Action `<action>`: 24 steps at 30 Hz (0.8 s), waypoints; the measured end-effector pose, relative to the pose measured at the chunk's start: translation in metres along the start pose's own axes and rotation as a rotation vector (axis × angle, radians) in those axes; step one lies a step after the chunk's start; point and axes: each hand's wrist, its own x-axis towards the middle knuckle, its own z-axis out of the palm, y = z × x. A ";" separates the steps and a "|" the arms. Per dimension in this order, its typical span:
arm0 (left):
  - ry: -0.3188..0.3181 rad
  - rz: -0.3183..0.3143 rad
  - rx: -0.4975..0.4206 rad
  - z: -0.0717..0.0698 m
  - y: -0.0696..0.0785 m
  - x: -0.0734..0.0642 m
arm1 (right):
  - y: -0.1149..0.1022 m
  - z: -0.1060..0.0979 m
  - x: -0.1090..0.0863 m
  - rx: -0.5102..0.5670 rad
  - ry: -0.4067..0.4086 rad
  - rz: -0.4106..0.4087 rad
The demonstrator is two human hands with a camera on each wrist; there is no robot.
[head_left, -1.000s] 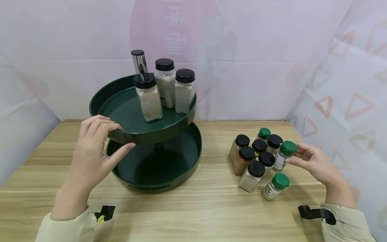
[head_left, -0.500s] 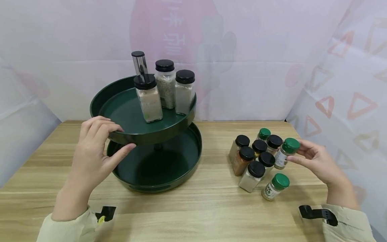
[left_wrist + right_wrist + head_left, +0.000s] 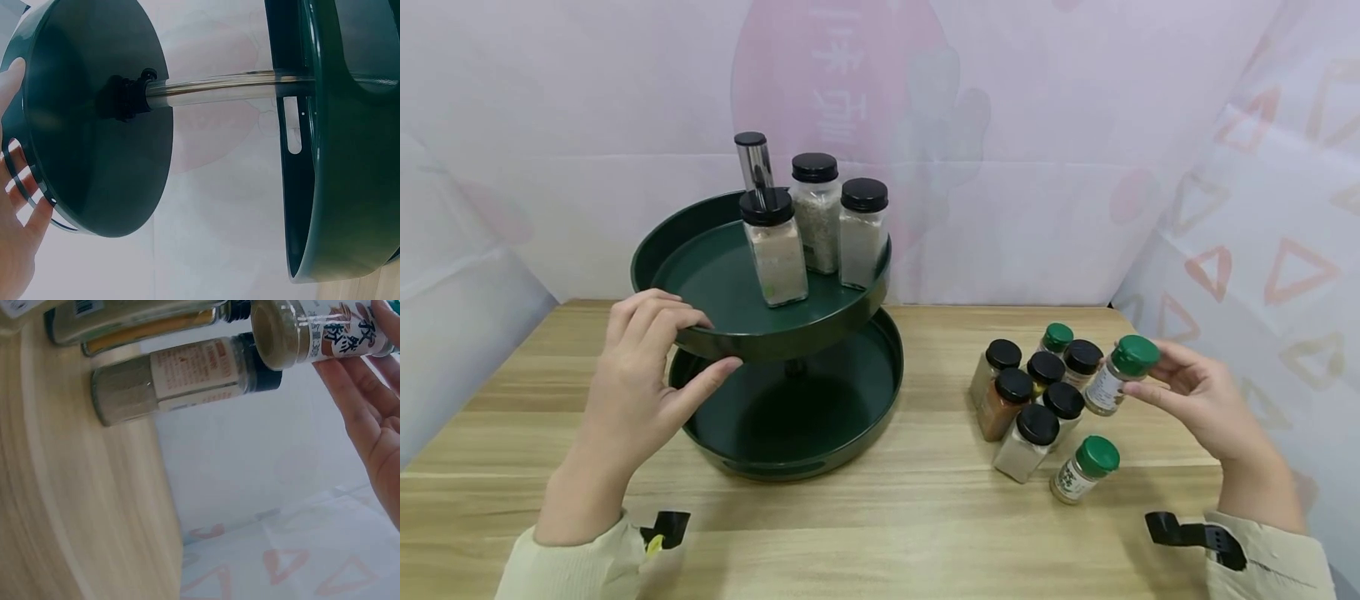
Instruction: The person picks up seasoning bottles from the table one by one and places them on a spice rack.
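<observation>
My right hand (image 3: 1198, 400) pinches a green-lidded spice jar (image 3: 1105, 390) between thumb and fingers. In the right wrist view this spice jar (image 3: 334, 331) is raised off the wooden table, its label facing the camera. My left hand (image 3: 640, 367) grips the near-left rim of the upper tray (image 3: 715, 275) of a dark green two-tier turntable rack, thumb below the rim and fingers over it. The left wrist view shows the fingers (image 3: 39, 215) at the cutout in that tray's wall. Black-lidded jars (image 3: 778, 258) and a slim metal-topped bottle (image 3: 754, 162) stand on the upper tray.
A tight cluster of black-lidded spice jars (image 3: 1026, 442) stands left of my right hand, with a green-lidded jar (image 3: 1057, 337) behind it. Another green-lidded jar (image 3: 1082, 471) stands in front. The rack's lower tray (image 3: 805, 467) rests on the table (image 3: 925, 533); a cloth backdrop (image 3: 1045, 233) hangs behind.
My right hand has lifted the green-lidded spice jar and moved it slightly right, away from the cluster. The left hand keeps its grip on the upper tray's rim.
</observation>
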 end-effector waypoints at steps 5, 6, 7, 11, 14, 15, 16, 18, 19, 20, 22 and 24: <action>0.005 0.000 -0.004 0.000 0.000 0.000 | -0.010 0.003 0.006 -0.045 0.021 0.014; 0.005 0.001 -0.006 0.000 0.000 0.000 | -0.012 0.003 0.007 -0.055 0.025 0.019; 0.005 0.001 -0.007 0.000 0.000 0.000 | -0.014 0.003 0.007 -0.059 0.027 0.023; 0.002 0.003 -0.008 -0.001 0.001 0.001 | -0.022 0.006 0.011 -0.050 0.027 0.020; 0.002 0.001 -0.007 -0.001 0.001 0.001 | -0.029 0.010 0.017 -0.021 0.027 0.000; 0.002 -0.001 -0.006 -0.001 0.001 0.001 | -0.031 0.011 0.019 -0.016 0.028 -0.005; 0.002 -0.002 -0.005 -0.001 0.002 0.001 | -0.034 0.013 0.021 -0.010 0.032 -0.007; 0.001 -0.005 -0.002 -0.002 0.002 0.001 | -0.040 0.018 0.026 -0.026 0.044 -0.016; 0.000 -0.006 -0.001 -0.002 0.001 0.001 | -0.042 0.020 0.028 -0.023 0.044 -0.027; -0.001 -0.006 -0.001 -0.002 0.001 0.001 | -0.044 0.023 0.031 -0.021 0.044 -0.041; -0.003 -0.006 -0.004 -0.002 0.001 0.000 | -0.049 0.029 0.036 -0.007 0.045 -0.068; -0.003 -0.005 -0.005 -0.002 0.001 0.000 | -0.054 0.035 0.042 0.017 0.044 -0.097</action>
